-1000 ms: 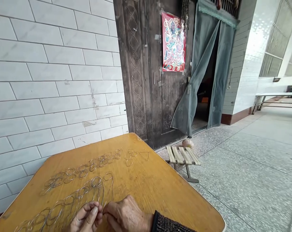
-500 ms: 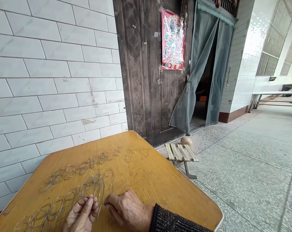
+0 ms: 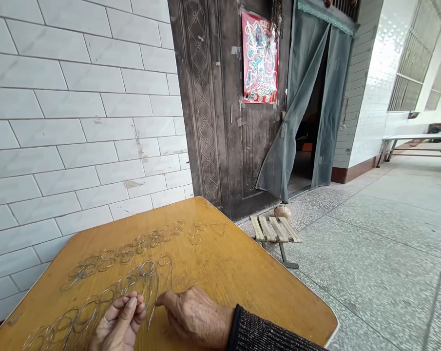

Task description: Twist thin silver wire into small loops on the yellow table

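My left hand, with a ring on one finger, is closed in a pinch at the front of the wooden table. Whatever lies between its thumb and fingertips is too fine to make out. Just to the right, my right hand has its fingers curled together, and what they hold, if anything, is hidden. Thin wire-like loops lie right behind both hands, their loose ends running down between them. A longer row of similar loops stretches across the table farther back.
A tiled wall borders the table on the left. Behind stands a dark door with a red poster, beside a grey curtain. A folding stool and a round object are on the floor right of the table.
My left hand has shifted slightly to the left, and my right hand has barely moved. The loops on the table lie much as before.
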Demonstrator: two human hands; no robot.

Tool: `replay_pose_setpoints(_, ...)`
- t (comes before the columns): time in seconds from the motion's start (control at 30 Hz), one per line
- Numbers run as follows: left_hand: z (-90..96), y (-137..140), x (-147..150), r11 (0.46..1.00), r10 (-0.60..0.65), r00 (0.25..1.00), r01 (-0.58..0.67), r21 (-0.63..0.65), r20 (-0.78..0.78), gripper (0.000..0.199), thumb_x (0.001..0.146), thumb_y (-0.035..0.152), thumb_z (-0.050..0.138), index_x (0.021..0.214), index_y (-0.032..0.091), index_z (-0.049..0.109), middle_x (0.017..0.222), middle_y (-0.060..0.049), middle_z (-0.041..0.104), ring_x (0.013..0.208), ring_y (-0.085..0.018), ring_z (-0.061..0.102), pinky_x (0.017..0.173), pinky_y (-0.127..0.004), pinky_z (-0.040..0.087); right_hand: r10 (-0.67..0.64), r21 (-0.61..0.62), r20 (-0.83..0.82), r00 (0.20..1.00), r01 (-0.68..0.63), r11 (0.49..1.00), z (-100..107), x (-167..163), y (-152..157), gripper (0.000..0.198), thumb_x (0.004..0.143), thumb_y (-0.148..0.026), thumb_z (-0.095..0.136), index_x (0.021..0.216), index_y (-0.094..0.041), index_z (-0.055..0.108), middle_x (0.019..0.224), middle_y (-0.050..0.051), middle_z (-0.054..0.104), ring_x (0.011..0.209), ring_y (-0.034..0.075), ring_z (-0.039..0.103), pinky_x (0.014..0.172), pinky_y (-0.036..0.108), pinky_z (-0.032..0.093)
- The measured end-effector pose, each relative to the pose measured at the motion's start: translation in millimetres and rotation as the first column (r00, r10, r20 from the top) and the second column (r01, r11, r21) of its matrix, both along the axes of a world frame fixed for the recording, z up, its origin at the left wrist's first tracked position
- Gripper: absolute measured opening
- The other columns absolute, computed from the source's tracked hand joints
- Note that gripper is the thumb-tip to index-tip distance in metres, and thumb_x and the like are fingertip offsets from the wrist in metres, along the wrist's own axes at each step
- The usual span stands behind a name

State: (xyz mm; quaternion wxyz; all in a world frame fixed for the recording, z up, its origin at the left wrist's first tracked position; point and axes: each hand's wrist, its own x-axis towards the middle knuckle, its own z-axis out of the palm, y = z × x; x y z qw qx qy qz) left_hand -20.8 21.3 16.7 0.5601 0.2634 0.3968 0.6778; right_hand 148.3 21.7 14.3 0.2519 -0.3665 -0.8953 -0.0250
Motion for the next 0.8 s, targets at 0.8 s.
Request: replay_pose_setpoints(0.8,6.3,-4,1,0.986,0.015,0.998,-0.006,0.168,-0.053,0.026,0.047,0.017,0.082,0.065,0.015,0.063,0.074,0.001,0.064,0.07,-0.01,0.059,0.063,-0.018,0.051,0.14,-0.214,-0.124,0.982,-0.164,0.963,-6,5,8,0.051,0.07,-0.007,0.048,0.12,-0.014,0.045,0.076,0.001,0.064,0.061,0.01,0.055,0.052,0.018,0.036)
